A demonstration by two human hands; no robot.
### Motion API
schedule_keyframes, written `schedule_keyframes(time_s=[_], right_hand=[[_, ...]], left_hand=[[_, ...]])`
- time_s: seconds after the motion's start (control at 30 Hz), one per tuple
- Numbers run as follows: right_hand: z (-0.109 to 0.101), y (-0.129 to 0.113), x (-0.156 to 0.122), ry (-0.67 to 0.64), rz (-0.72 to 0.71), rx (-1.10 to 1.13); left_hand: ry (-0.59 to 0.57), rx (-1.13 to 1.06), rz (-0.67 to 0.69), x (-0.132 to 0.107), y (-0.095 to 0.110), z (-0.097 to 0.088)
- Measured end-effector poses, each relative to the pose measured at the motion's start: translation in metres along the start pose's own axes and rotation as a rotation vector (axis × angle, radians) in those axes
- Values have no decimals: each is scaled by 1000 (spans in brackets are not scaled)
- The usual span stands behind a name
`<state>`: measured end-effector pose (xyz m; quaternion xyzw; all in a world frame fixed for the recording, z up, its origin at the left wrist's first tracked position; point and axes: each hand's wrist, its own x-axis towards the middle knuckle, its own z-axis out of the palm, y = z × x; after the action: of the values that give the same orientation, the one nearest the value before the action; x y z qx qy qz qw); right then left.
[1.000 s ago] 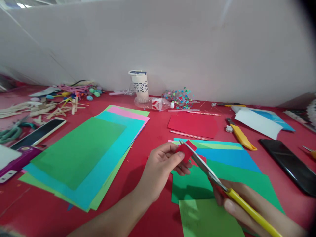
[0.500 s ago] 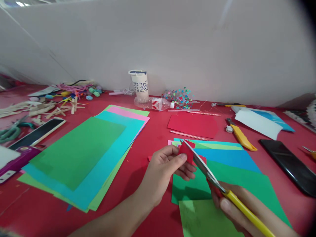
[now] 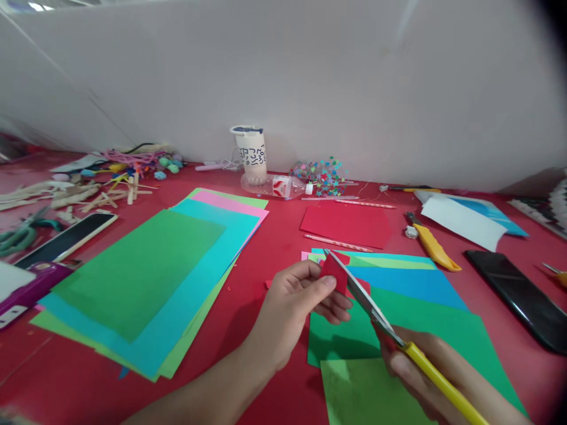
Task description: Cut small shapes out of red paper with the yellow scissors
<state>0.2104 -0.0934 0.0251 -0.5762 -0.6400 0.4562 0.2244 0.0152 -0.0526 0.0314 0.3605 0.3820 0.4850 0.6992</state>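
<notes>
A small piece of red paper (image 3: 335,274) is pinched between the thumb and fingers of my left hand (image 3: 295,298). My right hand (image 3: 425,360) grips yellow-handled scissors (image 3: 374,310), whose blades point up and left, along the right edge of the red paper. Whether the blades are fully closed on it I cannot tell. Below both hands lie overlapping sheets of green paper (image 3: 425,319), light green paper (image 3: 367,389) and blue paper (image 3: 407,283). Other red scraps (image 3: 364,285) show behind my left fingers.
A stack of coloured paper (image 3: 146,265) lies to the left. Beyond my hands are red sheets (image 3: 345,224), a plastic bottle (image 3: 279,186) and a white cup (image 3: 251,153). On the right lie a yellow utility knife (image 3: 436,245) and a black phone (image 3: 514,295).
Almost nothing differs. The scissor handle and my right hand have shifted very slightly; my left hand and the red paper stay in place.
</notes>
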Motion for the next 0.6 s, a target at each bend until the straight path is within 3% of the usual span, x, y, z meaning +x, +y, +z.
schedule_keyframes(time_s=[0.4,0.6], right_hand=[[0,7,0,-21,14,0],[-1,4,0,24,17,34]], left_hand=[[4,-4,-8,1,1,0],[72,-35,13,3,2,-1]])
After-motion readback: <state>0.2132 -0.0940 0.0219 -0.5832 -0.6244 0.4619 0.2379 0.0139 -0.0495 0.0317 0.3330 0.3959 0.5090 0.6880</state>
